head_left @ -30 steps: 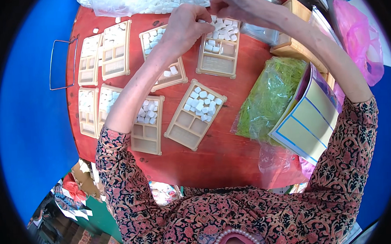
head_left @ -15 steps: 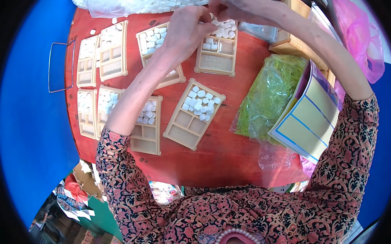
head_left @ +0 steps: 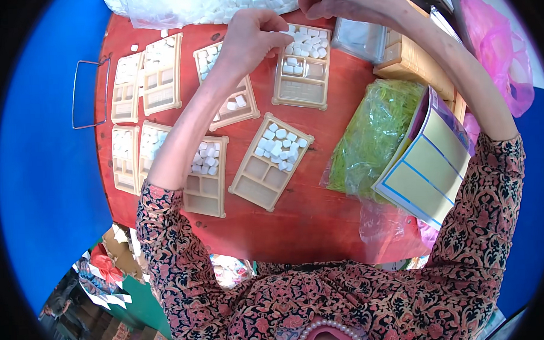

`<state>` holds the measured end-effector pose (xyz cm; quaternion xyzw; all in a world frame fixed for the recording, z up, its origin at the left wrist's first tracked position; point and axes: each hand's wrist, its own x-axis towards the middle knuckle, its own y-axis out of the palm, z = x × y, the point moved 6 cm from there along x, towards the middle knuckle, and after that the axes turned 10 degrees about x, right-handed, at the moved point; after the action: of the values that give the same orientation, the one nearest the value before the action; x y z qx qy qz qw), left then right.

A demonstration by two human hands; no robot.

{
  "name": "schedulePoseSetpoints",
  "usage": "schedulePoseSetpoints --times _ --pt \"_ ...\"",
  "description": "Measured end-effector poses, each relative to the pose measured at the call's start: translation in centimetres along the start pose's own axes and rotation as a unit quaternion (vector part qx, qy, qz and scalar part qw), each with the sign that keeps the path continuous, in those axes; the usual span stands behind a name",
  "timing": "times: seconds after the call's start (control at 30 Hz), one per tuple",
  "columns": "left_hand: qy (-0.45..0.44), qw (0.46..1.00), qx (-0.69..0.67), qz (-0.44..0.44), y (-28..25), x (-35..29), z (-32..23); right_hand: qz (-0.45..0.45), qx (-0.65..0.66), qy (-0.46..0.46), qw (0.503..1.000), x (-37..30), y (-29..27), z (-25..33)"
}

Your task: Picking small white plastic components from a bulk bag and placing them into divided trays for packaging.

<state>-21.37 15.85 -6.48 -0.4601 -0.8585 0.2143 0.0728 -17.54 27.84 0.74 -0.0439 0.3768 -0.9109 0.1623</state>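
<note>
My left hand [head_left: 249, 42] reaches over the far middle tray, thumb and index finger apart beside its white pieces, with nothing clearly between them. My right hand [head_left: 332, 1] is beyond that tray's far end at the picture's top edge, fingers curled together; whatever they hold, if anything, is hidden. The beige compartment tray [head_left: 301, 92] has small white marshmallow-like pieces [head_left: 309, 43] heaped in its large far section and a few in a small one. My left forearm partly covers another beige tray [head_left: 234, 116], which has white pieces in its far end and a couple in a small section.
Several similar trays stand at left, and a tilted tray [head_left: 252, 191] lies near the middle. A big clear bag of white pieces [head_left: 212, 7] lies at the far edge. To the right are a green packet [head_left: 372, 136], a printed card [head_left: 425, 170], stacked trays [head_left: 421, 60] and a clear plastic container [head_left: 358, 40].
My hands have drawn slightly apart. My left thumb and index finger have spread, and my left hand has shifted a little left, uncovering more of the far middle tray.
</note>
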Motion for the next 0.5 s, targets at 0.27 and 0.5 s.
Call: schedulePoseSetpoints --times 0.27,0.5 --pt "0.039 0.998 0.022 -0.052 -1.0 1.6 -0.9 0.001 -0.039 0.064 0.997 0.5 0.1 0.1" --pt "0.004 0.999 -0.022 -0.038 -1.3 1.9 -1.1 0.037 -0.038 0.018 0.998 0.5 3.1 -0.2"
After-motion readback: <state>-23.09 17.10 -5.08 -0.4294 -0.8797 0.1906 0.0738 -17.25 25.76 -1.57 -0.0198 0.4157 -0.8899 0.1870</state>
